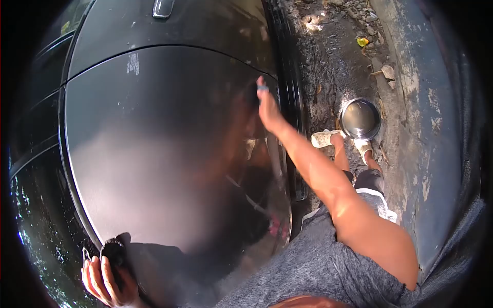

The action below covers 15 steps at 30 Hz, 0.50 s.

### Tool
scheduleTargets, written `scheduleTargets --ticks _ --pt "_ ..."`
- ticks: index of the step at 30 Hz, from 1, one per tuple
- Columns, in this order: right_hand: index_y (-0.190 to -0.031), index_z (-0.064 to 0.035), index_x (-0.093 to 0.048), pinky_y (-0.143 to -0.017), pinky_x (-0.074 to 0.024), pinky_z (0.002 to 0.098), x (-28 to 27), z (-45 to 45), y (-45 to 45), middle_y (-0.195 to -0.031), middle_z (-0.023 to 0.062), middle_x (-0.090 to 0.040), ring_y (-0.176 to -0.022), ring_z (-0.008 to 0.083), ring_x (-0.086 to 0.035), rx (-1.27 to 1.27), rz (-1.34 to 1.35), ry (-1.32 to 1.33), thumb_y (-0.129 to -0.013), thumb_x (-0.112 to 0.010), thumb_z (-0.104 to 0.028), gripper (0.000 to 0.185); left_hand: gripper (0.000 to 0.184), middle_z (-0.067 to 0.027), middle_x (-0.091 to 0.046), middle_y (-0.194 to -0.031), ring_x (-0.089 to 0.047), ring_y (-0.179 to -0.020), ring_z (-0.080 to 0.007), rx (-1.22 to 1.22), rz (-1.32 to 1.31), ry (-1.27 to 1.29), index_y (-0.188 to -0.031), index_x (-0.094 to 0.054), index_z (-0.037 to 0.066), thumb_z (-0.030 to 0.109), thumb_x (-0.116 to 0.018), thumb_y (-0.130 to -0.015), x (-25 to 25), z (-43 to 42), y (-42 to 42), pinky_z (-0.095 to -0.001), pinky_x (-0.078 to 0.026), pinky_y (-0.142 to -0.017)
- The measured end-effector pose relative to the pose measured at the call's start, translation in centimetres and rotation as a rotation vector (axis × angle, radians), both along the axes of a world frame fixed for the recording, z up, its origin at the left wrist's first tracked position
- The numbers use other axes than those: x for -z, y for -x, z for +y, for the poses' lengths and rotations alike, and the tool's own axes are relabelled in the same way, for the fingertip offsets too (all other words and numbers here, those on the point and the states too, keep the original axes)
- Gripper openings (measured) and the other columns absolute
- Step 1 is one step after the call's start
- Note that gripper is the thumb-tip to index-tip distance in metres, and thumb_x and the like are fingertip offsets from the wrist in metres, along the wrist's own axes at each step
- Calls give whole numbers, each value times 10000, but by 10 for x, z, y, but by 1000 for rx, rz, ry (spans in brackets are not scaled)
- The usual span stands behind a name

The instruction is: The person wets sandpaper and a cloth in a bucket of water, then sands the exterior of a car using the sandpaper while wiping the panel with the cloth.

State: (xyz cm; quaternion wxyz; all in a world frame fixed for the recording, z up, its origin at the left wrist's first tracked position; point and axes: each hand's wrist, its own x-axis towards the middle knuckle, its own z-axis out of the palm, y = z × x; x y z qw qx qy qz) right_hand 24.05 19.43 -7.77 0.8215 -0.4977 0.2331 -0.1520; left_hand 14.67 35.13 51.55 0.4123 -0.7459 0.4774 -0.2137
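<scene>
My left hand (105,283) is at the lower left, by the window edge of a dark car door (154,118). Its fingers are curled around a black, rounded thing (113,250) whose kind I cannot make out. My right arm stretches across to the far lower corner of the door, near the seam. There my right hand (269,110) is seen edge-on against the panel. A small blue-grey bit (263,88) shows at its fingers; the rest of what it may hold is hidden. The door has a hazy, pale patch and a few whitish marks (133,63).
A metal basin (361,119) with murky liquid stands on the wet, muddy ground by my feet in light shoes (322,138). A worn wall (436,128) runs close on the right. Another car panel with a door handle (163,8) lies beyond the seam. Dry leaves (362,41) litter the ground.
</scene>
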Motion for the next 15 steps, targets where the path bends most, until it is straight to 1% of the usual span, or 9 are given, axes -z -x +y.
scheduleTargets --ticks 2,3,5,7,9,11,13,14,15 --pt "-1567 9 -178 -1237 -178 417 -3 6 14 -1618 280 -174 -1515 410 -130 46 -136 335 -1046 -273 -141 550 301 -149 -683 -1182 -633 -1107 -368 -6 13 -10 -1154 -700 -4 55 -645 -863 -2 1 1 -492 -509 -975" --pt "-1548 34 -249 -1215 -206 334 25 8 -8 -1631 200 -243 -1524 253 -199 68 -33 -130 -1039 -296 -184 556 301 -149 -683 -1182 -633 -1107 -368 -20 18 -23 -1154 -700 -4 55 -645 -863 -5 1 5 -492 -509 -975" --pt "-1551 30 -243 -1216 -199 334 -1 -32 -28 -1632 190 -248 -1522 258 -207 -18 121 -313 -1040 -308 -210 568 306 -155 -683 -1177 -634 -1106 -369 -46 0 -25 -1152 -700 -5 41 -655 -853 -4 1 8 -492 -509 -975" --pt "-1574 -49 -230 -1231 -186 395 -41 -17 2 -1651 203 -150 -1538 333 -113 -306 188 -94 -1043 -308 -282 585 308 -158 -682 -1174 -635 -1105 -370 -33 -10 -15 -1151 -700 -5 35 -660 -848 0 0 -1 -493 -509 -976" --pt "-1569 -10 -230 -1245 -69 397 -54 22 21 -1658 172 -164 -1543 279 -81 84 -315 -182 -1024 -291 -232 592 311 -160 -682 -1174 -634 -1106 -372 -38 0 -8 -1150 -700 -5 34 -661 -844 3 -1 -6 -495 -509 -978" --pt "-1545 52 -236 -1250 2 352 -14 11 -1 -1663 125 -147 -1543 213 -74 107 -282 -349 -998 -294 -303 655 313 -161 -682 -1174 -633 -1107 -374 -65 11 -18 -1150 -700 -5 32 -662 -841 -2 -3 0 -497 -508 -979" --pt "-1558 16 -231 -1239 -108 343 -27 -20 -19 -1644 178 -209 -1534 268 -147 -19 58 -375 -1038 -264 -232 577 316 -162 -682 -1174 -632 -1109 -376 -78 9 -3 -1150 -700 -5 31 -663 -838 -3 -1 6 -499 -507 -981" --pt "-1537 46 -276 -1249 -26 340 -45 -12 -8 -1660 126 -167 -1542 202 -98 34 127 -483 -1001 -315 -317 648 318 -164 -681 -1173 -631 -1111 -378 -59 -7 -2 -1149 -700 -7 39 -657 -838 -2 0 5 -503 -505 -981" --pt "-1543 46 -254 -1249 -11 343 -34 12 3 -1665 123 -155 -1544 208 -88 100 -227 -411 -996 -307 -322 661 318 -164 -681 -1173 -631 -1111 -378 -45 -6 10 -1149 -700 -7 39 -657 -838 0 2 3 -503 -505 -981"
